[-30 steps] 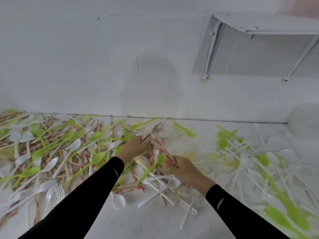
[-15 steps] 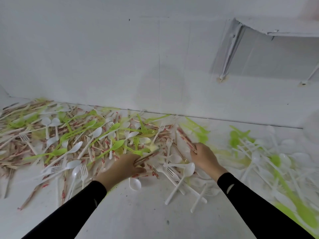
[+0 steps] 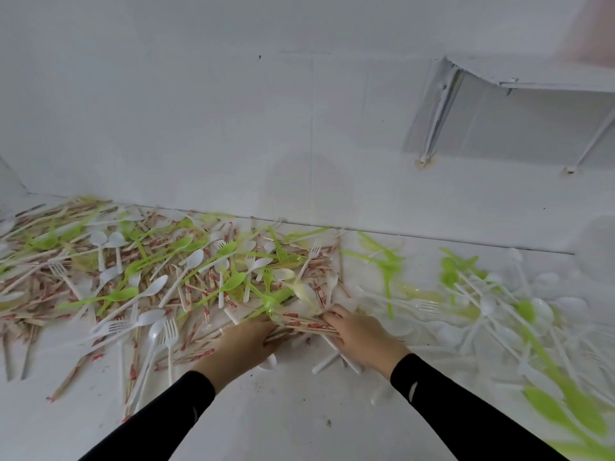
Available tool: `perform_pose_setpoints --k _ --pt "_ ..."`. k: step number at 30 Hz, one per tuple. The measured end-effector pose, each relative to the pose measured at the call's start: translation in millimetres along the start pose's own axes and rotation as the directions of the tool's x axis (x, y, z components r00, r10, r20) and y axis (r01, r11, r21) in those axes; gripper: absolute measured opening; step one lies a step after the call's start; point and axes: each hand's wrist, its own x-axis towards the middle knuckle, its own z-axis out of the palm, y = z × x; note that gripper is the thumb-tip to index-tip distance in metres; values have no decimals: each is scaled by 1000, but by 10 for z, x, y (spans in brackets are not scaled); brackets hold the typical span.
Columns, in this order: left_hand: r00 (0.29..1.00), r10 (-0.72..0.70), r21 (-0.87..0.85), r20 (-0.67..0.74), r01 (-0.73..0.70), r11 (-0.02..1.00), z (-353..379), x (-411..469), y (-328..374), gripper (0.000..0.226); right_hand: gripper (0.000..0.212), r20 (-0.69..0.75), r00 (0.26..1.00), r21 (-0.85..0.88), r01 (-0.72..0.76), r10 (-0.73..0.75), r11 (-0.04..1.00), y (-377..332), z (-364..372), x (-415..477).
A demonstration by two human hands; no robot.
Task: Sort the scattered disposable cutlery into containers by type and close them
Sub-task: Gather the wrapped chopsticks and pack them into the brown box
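Note:
A wide heap of disposable cutlery covers the white surface: wrapped wooden chopsticks (image 3: 186, 294), green plastic spoons (image 3: 229, 284), white spoons (image 3: 156, 287) and white forks (image 3: 171, 331). My left hand (image 3: 243, 344) and my right hand (image 3: 359, 337) meet at the heap's front edge. Both close on one bundle of wrapped chopsticks (image 3: 306, 324) that lies between them, low over the surface. Black sleeves cover both forearms.
A second spread of white and green cutlery (image 3: 492, 304) lies to the right, blurred at the edge. A white wall (image 3: 233, 128) stands right behind the heap. A translucent container (image 3: 599, 247) shows faintly at far right. A white shelf with brackets (image 3: 532, 78) hangs above.
My hands have come together at the front of the heap. The chopsticks that each held apart are now gathered into one bundle between them. The view has shifted slightly.

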Motion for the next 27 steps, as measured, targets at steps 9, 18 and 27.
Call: perform_pose_setpoints --k 9,18,27 --pt "943 151 -68 -295 -178 982 -57 37 -118 10 43 -54 976 -8 -213 213 977 521 -71 -334" --pt "886 -39 -415 -462 -178 892 -572 246 151 32 34 -205 813 216 -506 546 835 1053 -216 -478" --pt "781 -232 -773 -580 -437 460 -770 196 467 23 26 -225 867 330 -362 445 872 328 -326 -113"
